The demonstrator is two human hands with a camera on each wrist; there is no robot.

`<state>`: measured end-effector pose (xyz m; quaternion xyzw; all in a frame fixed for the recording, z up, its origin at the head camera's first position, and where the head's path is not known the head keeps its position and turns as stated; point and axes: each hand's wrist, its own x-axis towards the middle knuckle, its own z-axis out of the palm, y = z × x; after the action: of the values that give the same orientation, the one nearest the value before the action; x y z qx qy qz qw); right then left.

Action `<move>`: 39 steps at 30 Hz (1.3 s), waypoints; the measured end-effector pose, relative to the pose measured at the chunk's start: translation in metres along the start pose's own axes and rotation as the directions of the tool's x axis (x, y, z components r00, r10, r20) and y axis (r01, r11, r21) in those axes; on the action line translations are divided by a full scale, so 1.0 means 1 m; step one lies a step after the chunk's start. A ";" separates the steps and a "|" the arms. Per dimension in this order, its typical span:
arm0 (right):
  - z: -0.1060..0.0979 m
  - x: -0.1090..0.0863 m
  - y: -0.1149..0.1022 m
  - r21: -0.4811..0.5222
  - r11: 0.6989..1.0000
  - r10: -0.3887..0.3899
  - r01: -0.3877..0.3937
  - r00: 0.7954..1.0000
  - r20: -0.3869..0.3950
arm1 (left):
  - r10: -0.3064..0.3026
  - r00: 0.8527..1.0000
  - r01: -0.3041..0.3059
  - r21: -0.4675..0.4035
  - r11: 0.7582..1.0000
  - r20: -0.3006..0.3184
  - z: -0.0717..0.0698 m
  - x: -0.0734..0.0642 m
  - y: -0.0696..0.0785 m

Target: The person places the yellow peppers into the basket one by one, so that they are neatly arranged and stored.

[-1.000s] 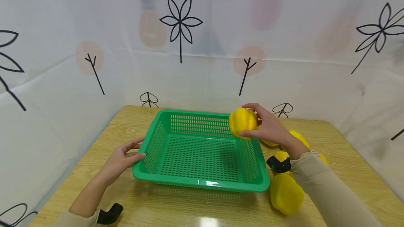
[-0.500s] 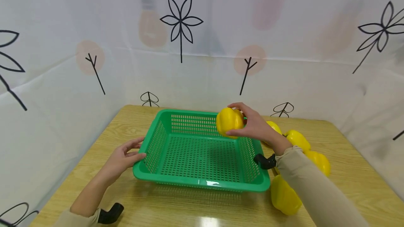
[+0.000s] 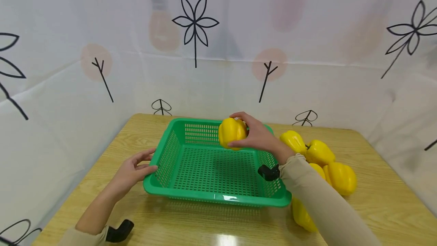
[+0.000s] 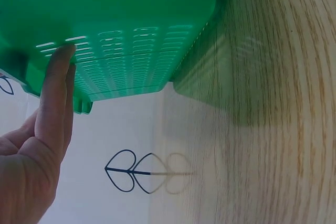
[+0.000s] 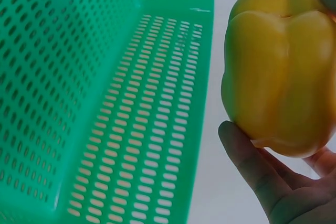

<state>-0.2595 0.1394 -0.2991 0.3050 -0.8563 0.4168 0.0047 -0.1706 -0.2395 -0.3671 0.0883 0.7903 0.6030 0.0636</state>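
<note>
My right hand [image 3: 256, 136] holds a yellow bell pepper [image 3: 230, 133] between thumb and fingers, up over the back right of a green plastic basket [image 3: 218, 198]. In the right wrist view the bell pepper [image 5: 278, 72] has a smooth lobed surface, with fingertips at its lower end and upper corner. At the basket's left side, my left hand [image 3: 131, 170] has its thumb over the rim and its fingers below it. The left wrist view shows straight fingers [image 4: 52, 93] against the slotted outer wall. Inside the basket only the bare slotted floor shows.
Several more yellow bell peppers [image 3: 339, 177] lie on the wooden table [image 3: 382, 185] right of the basket, some partly hidden by my right sleeve [image 3: 324, 196]. A white patterned curtain [image 3: 218, 82] hangs behind the table.
My right hand has carried the yellow bell pepper leftward, from the basket's right rim to over its inside. The peppers behind that arm show more now. My left hand stays in place.
</note>
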 end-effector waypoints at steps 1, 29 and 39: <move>0.002 0.001 0.000 -0.003 1.000 -0.002 0.002 1.000 0.002 | 0.001 1.000 -0.001 0.003 1.000 0.001 0.000 0.000 0.000; 0.056 0.041 0.017 -0.072 0.993 0.102 -0.092 0.985 0.137 | -0.007 1.000 0.007 0.013 1.000 0.003 0.001 -0.001 0.003; 0.077 0.052 0.022 -0.127 0.988 0.114 -0.089 0.973 0.202 | -0.017 1.000 0.017 0.011 1.000 0.007 0.000 -0.001 0.005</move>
<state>-0.2948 0.0672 -0.3518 0.3021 -0.8895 0.3312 -0.0888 -0.1688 -0.2384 -0.3618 0.0842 0.7941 0.5977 0.0712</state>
